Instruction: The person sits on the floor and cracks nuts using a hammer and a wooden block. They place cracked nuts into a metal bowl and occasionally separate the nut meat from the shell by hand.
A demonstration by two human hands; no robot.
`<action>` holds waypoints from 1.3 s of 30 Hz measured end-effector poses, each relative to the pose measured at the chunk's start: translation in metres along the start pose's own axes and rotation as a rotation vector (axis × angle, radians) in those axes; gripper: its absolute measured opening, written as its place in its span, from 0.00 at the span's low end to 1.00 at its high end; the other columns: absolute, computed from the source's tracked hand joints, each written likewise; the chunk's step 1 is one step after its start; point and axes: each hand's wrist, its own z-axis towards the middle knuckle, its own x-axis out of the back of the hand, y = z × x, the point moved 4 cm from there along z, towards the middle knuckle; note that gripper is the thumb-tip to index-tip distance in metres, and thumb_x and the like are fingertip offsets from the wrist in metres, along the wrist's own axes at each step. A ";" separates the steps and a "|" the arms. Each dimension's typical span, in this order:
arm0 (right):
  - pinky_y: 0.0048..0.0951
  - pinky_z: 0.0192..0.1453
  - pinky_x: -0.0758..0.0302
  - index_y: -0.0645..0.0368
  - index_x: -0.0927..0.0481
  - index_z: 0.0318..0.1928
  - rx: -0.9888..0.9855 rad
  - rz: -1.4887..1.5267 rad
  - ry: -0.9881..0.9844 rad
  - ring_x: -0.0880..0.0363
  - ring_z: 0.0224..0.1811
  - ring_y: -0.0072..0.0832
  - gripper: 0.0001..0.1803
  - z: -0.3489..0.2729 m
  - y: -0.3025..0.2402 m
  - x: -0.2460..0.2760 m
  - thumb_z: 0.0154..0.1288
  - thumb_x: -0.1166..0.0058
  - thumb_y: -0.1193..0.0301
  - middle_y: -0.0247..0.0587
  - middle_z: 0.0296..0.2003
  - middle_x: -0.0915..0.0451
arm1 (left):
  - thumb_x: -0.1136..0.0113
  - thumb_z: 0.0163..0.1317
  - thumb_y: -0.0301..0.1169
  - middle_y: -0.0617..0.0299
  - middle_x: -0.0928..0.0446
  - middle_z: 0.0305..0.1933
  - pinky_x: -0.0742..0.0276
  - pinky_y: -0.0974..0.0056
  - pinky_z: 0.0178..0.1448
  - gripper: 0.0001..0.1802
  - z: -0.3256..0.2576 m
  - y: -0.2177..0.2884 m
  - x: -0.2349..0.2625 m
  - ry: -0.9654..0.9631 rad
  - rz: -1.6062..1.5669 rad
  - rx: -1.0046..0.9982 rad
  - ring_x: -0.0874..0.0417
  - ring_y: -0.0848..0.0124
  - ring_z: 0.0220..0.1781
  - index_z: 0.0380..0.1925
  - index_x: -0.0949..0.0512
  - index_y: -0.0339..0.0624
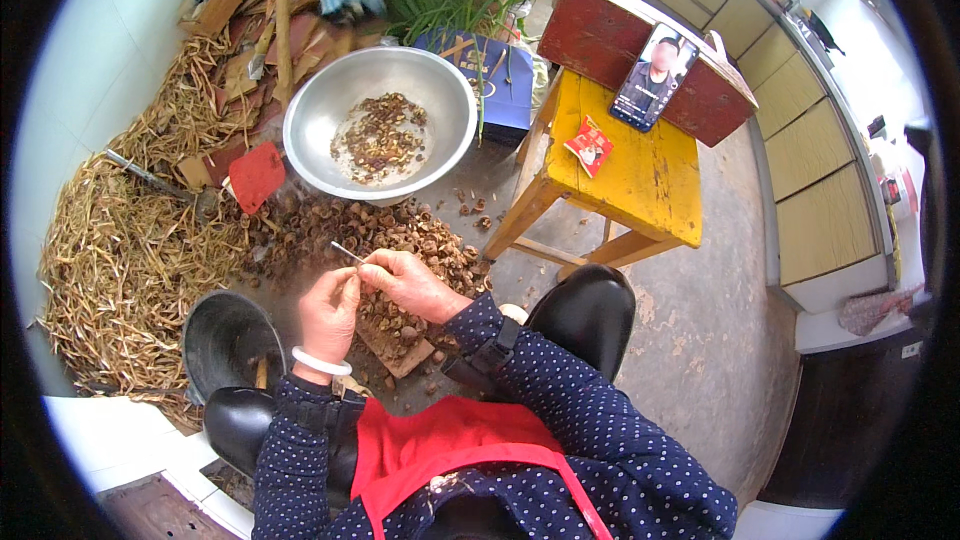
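My right hand (412, 285) grips a thin metal pick (346, 252), whose end sticks out past the fingers to the upper left. Fingertips of my left hand (328, 318) are pinched together and meet the right fingers; what they hold is too small and hidden to name. Both hands are over a heap of broken brown nut shells, apparently walnut (420, 238), on the floor. Below them, a wooden block (405, 358) lies among the shells. Beyond the heap stands a wide metal basin (455, 105) with nut pieces (380, 140) inside.
A dark bucket (228, 340) stands by my left knee. Dry straw (120, 290) and a red-bladed shovel (256, 176) lie at left. A yellow stool (650, 180) bears a red packet (590, 147) and a phone (655, 78) against a dark red wooden piece (590, 28). Cabinets (825, 170) line the right.
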 end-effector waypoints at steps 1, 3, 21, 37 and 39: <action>0.22 0.37 0.29 0.65 0.23 0.37 -0.012 0.006 -0.004 0.29 0.32 0.18 0.14 0.001 0.002 0.000 0.71 0.54 0.65 0.31 0.28 0.24 | 0.42 0.64 0.30 0.64 0.22 0.27 0.31 0.73 0.28 0.08 -0.001 0.003 0.001 0.014 0.088 -0.040 0.27 0.79 0.25 0.38 0.21 0.36; 0.21 0.37 0.30 0.64 0.23 0.37 -0.024 0.010 -0.009 0.30 0.32 0.17 0.14 0.001 0.004 0.000 0.72 0.54 0.65 0.29 0.28 0.25 | 0.42 0.62 0.27 0.59 0.20 0.30 0.25 0.67 0.35 0.07 -0.003 0.009 0.001 0.044 0.264 -0.111 0.20 0.71 0.30 0.36 0.21 0.34; 0.12 0.19 0.45 0.58 0.27 0.53 -0.153 0.397 -0.011 0.44 0.18 0.07 0.15 -0.007 -0.006 0.004 0.73 0.56 0.64 0.29 0.35 0.22 | 0.42 0.65 0.37 0.67 0.22 0.22 0.36 0.75 0.21 0.13 0.009 -0.016 0.013 0.077 0.268 0.169 0.30 0.83 0.18 0.41 0.20 0.38; 0.18 0.27 0.33 0.63 0.23 0.51 0.093 -0.053 0.479 0.33 0.24 0.13 0.14 -0.007 -0.035 0.046 0.72 0.55 0.70 0.26 0.23 0.28 | 0.49 0.65 0.28 0.59 0.23 0.31 0.24 0.77 0.25 0.06 0.050 -0.054 0.008 -0.090 -0.706 0.796 0.24 0.77 0.25 0.35 0.26 0.37; 0.17 0.28 0.35 0.66 0.23 0.50 0.074 0.019 0.537 0.34 0.24 0.12 0.14 -0.010 -0.039 0.057 0.72 0.55 0.69 0.25 0.22 0.29 | 0.49 0.66 0.28 0.59 0.23 0.31 0.23 0.76 0.26 0.06 0.079 -0.051 0.008 -0.140 -0.645 0.727 0.24 0.77 0.26 0.37 0.26 0.36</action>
